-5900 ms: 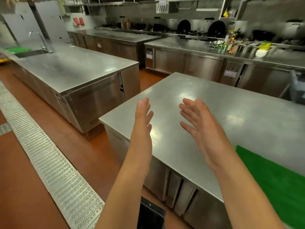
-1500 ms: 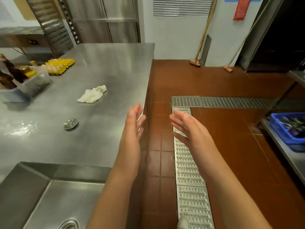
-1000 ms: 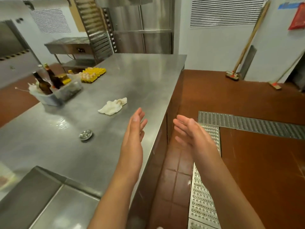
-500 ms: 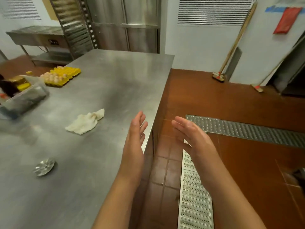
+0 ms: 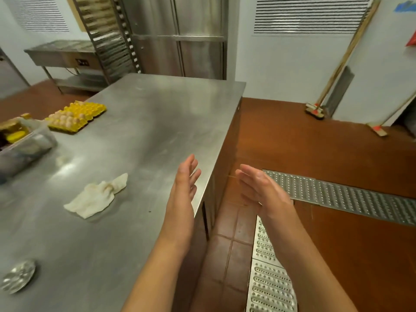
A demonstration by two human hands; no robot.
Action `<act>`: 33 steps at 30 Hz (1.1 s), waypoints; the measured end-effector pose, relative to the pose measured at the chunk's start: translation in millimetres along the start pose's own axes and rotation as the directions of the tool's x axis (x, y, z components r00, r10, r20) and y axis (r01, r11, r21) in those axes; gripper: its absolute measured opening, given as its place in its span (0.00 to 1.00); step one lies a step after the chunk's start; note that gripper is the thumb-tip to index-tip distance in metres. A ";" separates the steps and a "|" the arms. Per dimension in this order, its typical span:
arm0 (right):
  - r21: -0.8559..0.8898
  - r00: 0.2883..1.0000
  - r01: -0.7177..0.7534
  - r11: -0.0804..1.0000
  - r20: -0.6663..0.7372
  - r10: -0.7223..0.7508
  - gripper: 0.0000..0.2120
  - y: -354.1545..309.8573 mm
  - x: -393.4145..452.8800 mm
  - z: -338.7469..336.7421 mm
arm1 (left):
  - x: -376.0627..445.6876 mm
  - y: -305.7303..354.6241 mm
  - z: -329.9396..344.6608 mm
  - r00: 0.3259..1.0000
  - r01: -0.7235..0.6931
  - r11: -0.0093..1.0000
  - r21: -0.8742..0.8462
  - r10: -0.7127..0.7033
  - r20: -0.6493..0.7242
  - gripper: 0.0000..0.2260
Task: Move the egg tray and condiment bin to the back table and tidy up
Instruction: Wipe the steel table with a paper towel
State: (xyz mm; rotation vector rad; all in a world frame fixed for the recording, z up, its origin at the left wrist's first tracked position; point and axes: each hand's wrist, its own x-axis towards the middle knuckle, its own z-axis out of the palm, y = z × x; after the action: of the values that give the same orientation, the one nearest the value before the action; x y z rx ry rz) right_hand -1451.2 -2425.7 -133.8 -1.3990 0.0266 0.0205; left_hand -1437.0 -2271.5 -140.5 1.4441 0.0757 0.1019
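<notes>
A yellow egg tray (image 5: 76, 118) with several eggs lies at the far left of a steel table (image 5: 157, 122). Nearer me, at the left edge, stands a clear condiment bin (image 5: 24, 146) holding bottles and jars. A crumpled white cloth (image 5: 96, 195) rests on the table between the bin and my hands. My left hand (image 5: 185, 188) hovers open over the table's right edge, palm facing right. My right hand (image 5: 261, 192) is open too, held over the floor beside the table, palm facing left. Neither hand touches anything.
A round metal sink strainer (image 5: 19, 275) lies at the table's near left. A steel floor drain grate (image 5: 337, 197) runs along the red tiled floor at right. Brooms (image 5: 337, 64) lean on the far wall. A tall steel cabinet (image 5: 180, 37) and a rack stand behind the table.
The view has swung from another table to this one and moved closer along its right side. Both hands stay open and apart in front of me.
</notes>
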 end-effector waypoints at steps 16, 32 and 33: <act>-0.036 0.906 -0.188 0.982 0.380 0.187 0.26 32.8 176.3 93.3 | 104.7 -22.1 -83.5 0.886 0.020 0.999 -0.048 -0.040 -0.462 0.26; -0.301 0.790 -0.173 0.938 0.526 0.314 0.12 107.0 268.5 224.8 | 172.4 -86.4 -227.5 0.684 0.219 0.975 0.026 -0.135 -0.717 0.22; -0.318 0.776 -0.185 0.930 0.533 0.337 0.12 109.9 270.8 230.5 | 171.7 -91.0 -235.0 0.664 0.238 0.971 0.020 -0.148 -0.733 0.21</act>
State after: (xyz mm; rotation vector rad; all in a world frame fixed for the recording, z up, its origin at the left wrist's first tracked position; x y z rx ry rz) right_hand -1182.3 -2180.2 -210.9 -1.5806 -0.3022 0.7146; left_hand -1290.9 -2031.2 -258.4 1.4207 0.9153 0.5089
